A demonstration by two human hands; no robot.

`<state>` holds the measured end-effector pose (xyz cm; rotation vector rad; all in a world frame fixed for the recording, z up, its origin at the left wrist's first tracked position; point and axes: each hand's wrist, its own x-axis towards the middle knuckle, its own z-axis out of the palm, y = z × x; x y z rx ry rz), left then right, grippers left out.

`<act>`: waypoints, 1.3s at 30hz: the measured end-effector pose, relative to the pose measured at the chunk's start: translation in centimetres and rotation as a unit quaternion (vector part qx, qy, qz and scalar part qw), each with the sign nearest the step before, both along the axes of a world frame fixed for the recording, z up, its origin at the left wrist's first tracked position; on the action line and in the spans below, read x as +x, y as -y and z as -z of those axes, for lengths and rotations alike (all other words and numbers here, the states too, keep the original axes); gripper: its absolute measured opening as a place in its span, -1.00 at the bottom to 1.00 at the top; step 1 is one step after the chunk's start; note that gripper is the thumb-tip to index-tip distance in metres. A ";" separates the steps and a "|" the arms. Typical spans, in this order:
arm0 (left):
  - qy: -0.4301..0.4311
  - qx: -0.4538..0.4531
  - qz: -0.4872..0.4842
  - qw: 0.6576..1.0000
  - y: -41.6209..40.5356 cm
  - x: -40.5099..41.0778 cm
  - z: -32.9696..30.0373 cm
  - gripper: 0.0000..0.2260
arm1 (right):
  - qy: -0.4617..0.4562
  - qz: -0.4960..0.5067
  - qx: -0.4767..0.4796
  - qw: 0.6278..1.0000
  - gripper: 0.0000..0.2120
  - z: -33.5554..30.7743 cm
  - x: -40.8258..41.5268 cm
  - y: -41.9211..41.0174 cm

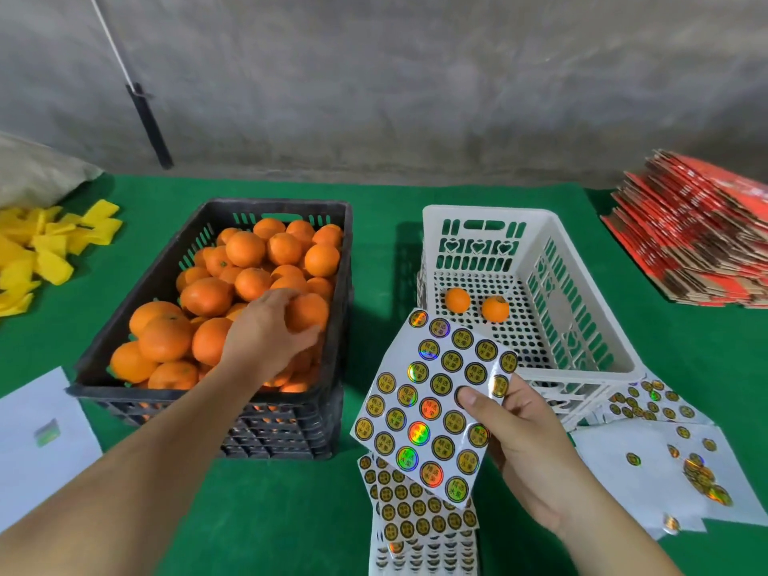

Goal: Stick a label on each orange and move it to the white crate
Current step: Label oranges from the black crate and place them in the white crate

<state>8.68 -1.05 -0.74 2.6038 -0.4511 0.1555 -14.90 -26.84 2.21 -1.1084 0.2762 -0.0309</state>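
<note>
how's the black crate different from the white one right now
The black plastic crate is piled with oranges, while the white plastic crate holds only two on its floor. The black one has plain slotted walls; the white one has heart-shaped cutouts. The left hand reaches into the black crate and grips an orange; no hand is in the white one. Both stand on the green table cover.

I'm at a fruit-packing bench in a bare workshop: a rough concrete wall (415, 76) behind a green-covered table (270, 513), a black crate (137, 326) heaped with oranges (245, 248), sticker sheets (432, 413), and flattened red cartons (698, 234) stacked at the side.
</note>
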 end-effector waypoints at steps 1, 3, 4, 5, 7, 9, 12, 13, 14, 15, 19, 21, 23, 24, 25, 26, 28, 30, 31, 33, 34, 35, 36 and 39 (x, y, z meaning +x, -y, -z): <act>-0.038 -0.119 -0.031 0.992 0.0 -0.9 -0.8 -0.43 | 0.002 0.004 -0.002 1.000 -0.65 -0.1 0.0 0.2; -0.114 -0.358 -0.061 0.925 0.4 -3.2 -2.7 -0.52 | 0.008 0.008 -0.009 1.000 -0.62 -0.2 0.0 0.4; -0.169 -0.466 -0.053 0.867 1.0 -4.6 -3.6 -0.54 | 0.013 0.006 -0.013 1.000 -0.61 -0.2 -0.1 0.5; -0.239 -0.549 -0.029 0.801 1.5 -5.9 -4.5 -0.52 | 0.018 0.000 -0.015 1.000 -0.60 -0.3 0.0 0.6; -0.354 -0.635 0.034 0.686 2.1 -8.5 -5.3 -0.44 | 0.023 -0.007 -0.017 1.000 -0.58 -0.4 0.1 0.8; -0.404 -0.661 0.092 0.626 2.5 -10.7 -5.5 -0.34 | 0.026 -0.005 -0.014 1.000 -0.57 -0.5 0.2 1.0; -0.459 -0.671 0.130 0.567 3.3 -12.9 -4.9 -0.11 | 0.027 -0.003 -0.014 1.000 -0.58 -0.9 0.4 1.2; -0.473 -0.671 0.156 0.550 3.4 -13.3 -4.8 -0.09 | 0.029 -0.005 -0.018 0.999 -0.59 -1.0 0.4 1.2; -0.481 -0.670 0.185 0.534 3.7 -13.6 -4.8 -0.11 | 0.031 -0.006 -0.027 0.999 -0.60 -1.0 0.4 1.3; -0.484 -0.668 0.204 0.527 3.8 -13.7 -4.7 -0.16 | 0.029 -0.007 -0.042 0.999 -0.62 -1.0 0.5 1.3; -0.439 -0.629 0.162 0.621 4.2 -14.3 -5.0 -0.28 | 0.014 -0.025 -0.112 0.993 -0.68 -1.1 0.5 1.0; -0.401 -0.587 0.131 0.691 4.2 -14.6 -5.0 -0.32 | 0.011 0.001 -0.208 0.978 -0.54 -1.3 0.3 0.2; -0.366 -0.543 0.111 0.747 4.2 -15.1 -5.2 -0.32 | 0.045 0.137 -0.471 0.870 -0.36 -1.7 0.2 -0.5; -0.348 -0.525 0.112 0.769 4.2 -15.3 -5.2 -0.30 | 0.105 0.204 -0.598 0.768 -0.37 -2.0 0.1 -0.7; -0.328 -0.507 0.126 0.787 4.2 -15.5 -5.3 -0.29 | 0.176 0.232 -0.678 0.675 -0.44 -2.4 0.0 -0.8; -0.309 -0.487 0.149 0.803 4.2 -15.7 -5.5 -0.29 | 0.232 0.218 -0.718 0.619 -0.49 -3.0 0.1 -1.0; -0.281 -0.452 0.204 0.822 4.1 -16.0 -5.9 -0.29 | 0.282 0.147 -0.739 0.594 -0.62 -4.0 0.5 -1.0; -0.267 -0.432 0.240 0.827 4.1 -16.3 -6.3 -0.31 | 0.282 0.096 -0.721 0.626 -0.76 -4.7 1.1 -0.6; -0.261 -0.426 0.252 0.829 4.0 -16.3 -6.5 -0.31 | 0.273 0.077 -0.698 0.658 -0.78 -5.0 1.2 -0.3; -0.253 -0.412 0.272 0.832 4.0 -16.4 -6.8 -0.31 | 0.237 0.050 -0.640 0.729 -0.77 -5.6 1.3 0.0; -0.250 -0.404 0.281 0.834 3.9 -16.5 -6.9 -0.28 | 0.219 0.040 -0.608 0.762 -0.80 -5.9 1.2 0.1; -0.248 -0.397 0.290 0.835 3.9 -16.5 -7.0 -0.26 | 0.197 0.027 -0.572 0.796 -0.84 -6.0 1.1 0.2; -0.246 -0.390 0.298 0.836 3.8 -16.5 -7.0 -0.25 | 0.173 0.011 -0.532 0.829 -0.88 -6.1 1.0 0.4; -0.225 -0.365 0.324 0.843 3.7 -16.5 -7.2 -0.25 | 0.126 -0.050 -0.403 0.905 -0.91 -6.2 0.8 0.9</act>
